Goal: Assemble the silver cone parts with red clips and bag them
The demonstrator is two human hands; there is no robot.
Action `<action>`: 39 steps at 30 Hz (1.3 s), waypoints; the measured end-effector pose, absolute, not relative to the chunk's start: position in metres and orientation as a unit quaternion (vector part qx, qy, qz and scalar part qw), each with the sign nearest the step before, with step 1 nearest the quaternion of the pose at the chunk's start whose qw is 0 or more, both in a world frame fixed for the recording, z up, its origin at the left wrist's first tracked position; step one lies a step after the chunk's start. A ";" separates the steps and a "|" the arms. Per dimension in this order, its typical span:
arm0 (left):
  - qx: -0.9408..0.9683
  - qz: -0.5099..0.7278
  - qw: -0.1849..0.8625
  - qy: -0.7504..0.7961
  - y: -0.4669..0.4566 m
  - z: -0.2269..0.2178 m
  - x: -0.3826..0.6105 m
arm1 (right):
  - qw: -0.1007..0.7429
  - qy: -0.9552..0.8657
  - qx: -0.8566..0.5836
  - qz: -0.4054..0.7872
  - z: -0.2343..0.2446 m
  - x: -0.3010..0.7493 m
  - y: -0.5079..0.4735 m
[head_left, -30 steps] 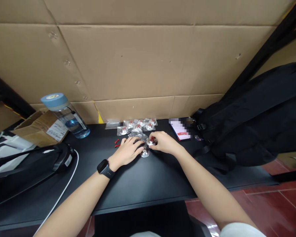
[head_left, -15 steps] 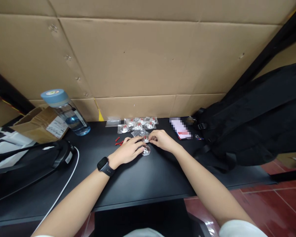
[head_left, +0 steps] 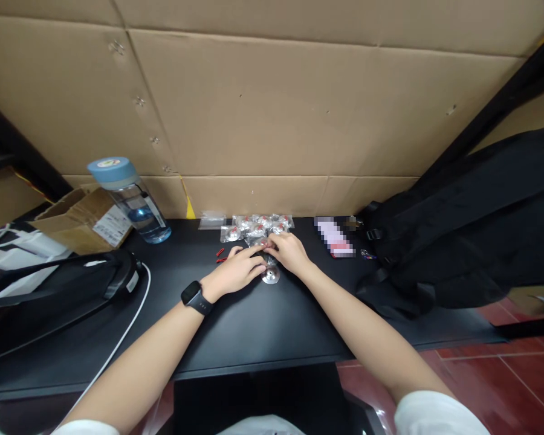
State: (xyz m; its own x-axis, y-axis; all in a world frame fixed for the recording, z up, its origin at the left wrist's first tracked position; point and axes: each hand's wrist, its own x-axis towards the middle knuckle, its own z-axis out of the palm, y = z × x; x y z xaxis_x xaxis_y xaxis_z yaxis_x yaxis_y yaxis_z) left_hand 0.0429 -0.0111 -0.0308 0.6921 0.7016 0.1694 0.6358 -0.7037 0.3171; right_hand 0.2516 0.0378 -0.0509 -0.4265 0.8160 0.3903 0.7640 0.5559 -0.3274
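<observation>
My left hand (head_left: 238,271) reaches in from the left, its fingers stretched and apart. Its index fingertip meets the fingertips of my right hand (head_left: 288,251), which are pinched together around a bit of red cord; the piece beneath is mostly hidden. Just below the fingers lies a round silver disc (head_left: 271,276) with a centre hole, like a finger cymbal, close to my left thumb. Beyond my hands are several similar discs with red cords in clear plastic bags (head_left: 257,229). Loose red cords (head_left: 220,252) rest left of my left hand.
Flat clear bags (head_left: 212,220) lie at the back of the black table (head_left: 254,338). To the left stand a water bottle (head_left: 140,211), a cardboard box (head_left: 79,223) and a black bag with a white cable (head_left: 131,320). A phone (head_left: 334,237) and black backpack (head_left: 462,223) are right.
My right hand has shifted slightly left and away from me, its fingertips now closed at the red cord and covering the upper disc. The view has turned a little.
</observation>
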 end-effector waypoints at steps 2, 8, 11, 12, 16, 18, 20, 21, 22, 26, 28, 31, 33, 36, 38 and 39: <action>0.910 0.142 0.110 0.373 -0.010 -0.031 0.042 | 0.264 -0.825 -0.500 0.008 -0.050 0.247 0.037; 0.900 0.167 0.082 0.393 -0.007 -0.027 0.036 | 0.316 -0.818 -0.474 0.075 -0.049 0.254 0.040; 0.874 0.189 0.055 0.444 -0.006 -0.025 0.032 | 0.338 -0.826 -0.407 0.194 -0.047 0.266 0.043; 0.865 0.195 0.042 0.461 -0.005 -0.026 0.032 | 0.346 -0.819 -0.403 0.218 -0.047 0.270 0.044; 0.847 0.206 0.013 0.491 -0.002 -0.032 0.033 | 0.342 -0.830 -0.397 0.192 -0.052 0.280 0.048; 0.845 0.208 0.010 0.492 -0.001 -0.035 0.035 | 0.323 -0.849 -0.384 0.165 -0.056 0.279 0.050; 0.842 0.214 0.009 0.495 0.000 -0.036 0.036 | 0.313 -0.856 -0.380 0.158 -0.059 0.277 0.050; 0.837 0.221 0.011 0.500 0.000 -0.035 0.036 | 0.317 -0.855 -0.380 0.158 -0.059 0.275 0.050; 0.830 0.229 0.015 0.509 0.001 -0.034 0.036 | 0.326 -0.850 -0.380 0.161 -0.059 0.274 0.050; 0.785 0.251 0.073 0.562 0.005 -0.030 0.033 | 0.374 -0.817 -0.386 0.211 -0.055 0.271 0.045; 0.771 0.250 0.099 0.578 0.007 -0.030 0.032 | 0.374 -0.802 -0.409 0.225 -0.054 0.269 0.041; 0.770 0.242 0.089 0.583 0.006 -0.036 0.034 | 0.352 -0.792 -0.467 0.177 -0.056 0.264 0.037; 0.776 0.231 0.065 0.584 0.005 -0.039 0.036 | 0.343 -0.796 -0.481 0.134 -0.055 0.263 0.036; 0.783 0.221 0.025 0.580 0.002 -0.039 0.038 | 0.321 -0.846 -0.410 0.119 -0.051 0.265 0.033; 0.797 0.223 0.016 0.561 0.001 -0.037 0.038 | 0.288 -0.878 -0.361 0.130 -0.048 0.267 0.030; 0.809 0.222 0.021 0.543 0.000 -0.036 0.038 | 0.273 -0.885 -0.352 0.136 -0.047 0.268 0.029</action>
